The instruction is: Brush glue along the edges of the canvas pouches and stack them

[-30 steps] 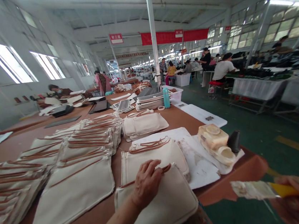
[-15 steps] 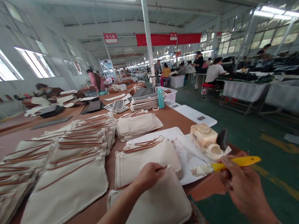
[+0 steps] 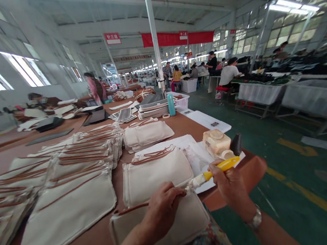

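My left hand (image 3: 164, 205) is pinched at the upper edge of the nearest cream fabric pouch (image 3: 181, 222), with the brown strap of that pouch between its fingers. In my right hand (image 3: 231, 183) is a flat paintbrush (image 3: 226, 165) with a yellow handle. Its whitish, coated bristles touch, or nearly touch, the strap end by my left fingertips. Just beyond lies a second cream pouch (image 3: 157, 174) with brown straps along its top. A pale plastic jug (image 3: 216, 142) with a cut opening stands beyond my right hand.
Overlapping cream pouches (image 3: 74, 199) cover the left of the brown table (image 3: 121, 170). White paper (image 3: 198, 156) lies under the jug. Farther back stand more pouches (image 3: 148, 134), stacked panels (image 3: 155, 111) and a turquoise bottle (image 3: 171, 105). The table edge and green floor (image 3: 291, 186) are at right.
My right hand has swung left with the paintbrush, bringing its bristles from over the white paper to my left fingertips. My left hand keeps its pinch; the view has shifted slightly.
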The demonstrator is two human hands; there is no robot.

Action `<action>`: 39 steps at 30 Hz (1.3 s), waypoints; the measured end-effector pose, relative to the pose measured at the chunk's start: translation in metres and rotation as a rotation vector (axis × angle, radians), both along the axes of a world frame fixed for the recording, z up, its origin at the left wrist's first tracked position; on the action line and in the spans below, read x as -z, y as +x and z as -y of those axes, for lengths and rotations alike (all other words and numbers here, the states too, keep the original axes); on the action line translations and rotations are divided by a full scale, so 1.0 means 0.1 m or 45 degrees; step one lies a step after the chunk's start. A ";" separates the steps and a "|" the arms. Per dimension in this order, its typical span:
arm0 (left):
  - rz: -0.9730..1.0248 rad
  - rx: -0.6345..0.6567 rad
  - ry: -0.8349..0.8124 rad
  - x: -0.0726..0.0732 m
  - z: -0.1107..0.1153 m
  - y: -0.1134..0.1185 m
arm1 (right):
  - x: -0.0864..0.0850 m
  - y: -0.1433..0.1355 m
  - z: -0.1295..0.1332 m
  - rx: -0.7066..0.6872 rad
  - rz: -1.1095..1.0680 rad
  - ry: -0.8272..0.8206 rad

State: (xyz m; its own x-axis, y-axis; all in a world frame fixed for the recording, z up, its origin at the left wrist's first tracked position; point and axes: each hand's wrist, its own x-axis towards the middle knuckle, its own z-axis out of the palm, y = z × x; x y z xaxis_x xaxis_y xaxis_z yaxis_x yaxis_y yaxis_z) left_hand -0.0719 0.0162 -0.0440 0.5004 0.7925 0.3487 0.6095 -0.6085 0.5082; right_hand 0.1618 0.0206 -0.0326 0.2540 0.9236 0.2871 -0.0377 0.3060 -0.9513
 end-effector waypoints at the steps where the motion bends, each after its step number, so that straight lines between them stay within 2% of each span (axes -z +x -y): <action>1: -0.011 0.017 0.051 0.00 0.02 0.00 | -0.02 0.02 0.02 0.019 0.008 0.013; 4: -0.092 0.042 0.230 0.00 0.06 0.01 | -0.08 0.06 0.10 -0.013 0.017 0.037; 7: -0.255 0.045 0.430 -0.01 0.12 0.01 | -0.17 0.07 0.17 -0.126 0.245 0.096; 9: -0.349 0.029 0.500 0.00 0.17 0.00 | -0.23 0.10 0.20 -0.074 0.402 0.185; 11: -0.395 0.021 0.528 0.01 0.21 -0.02 | -0.29 0.11 0.24 0.028 0.440 0.276; 13: -0.419 0.030 0.558 0.02 0.23 -0.03 | -0.33 0.10 0.30 0.055 0.463 0.340; 17: -0.446 0.048 0.640 0.01 0.24 -0.04 | -0.34 0.00 0.45 -0.170 0.662 0.388; 19: -0.447 0.076 0.678 -0.03 0.24 -0.04 | -0.35 0.01 0.51 -0.228 0.762 0.390; 24: -0.450 0.171 0.769 -0.18 0.25 -0.04 | -0.53 0.18 0.61 0.010 0.769 0.486; 26: -0.447 0.196 0.815 -0.25 0.26 -0.04 | -0.60 0.19 0.58 0.033 0.698 0.481; 29: -0.444 0.242 0.851 -0.33 0.29 -0.03 | -0.63 0.13 0.47 -0.058 0.622 0.463; 32: -0.441 0.255 0.888 -0.36 0.34 -0.04 | -0.57 0.07 0.39 -0.237 0.522 0.388; 36: -0.435 0.222 0.855 -0.34 0.38 -0.05 | -0.51 0.14 0.43 -0.534 0.415 0.159; 39: -0.416 0.226 0.825 -0.33 0.40 -0.05 | -0.54 0.25 0.49 -0.596 0.425 0.119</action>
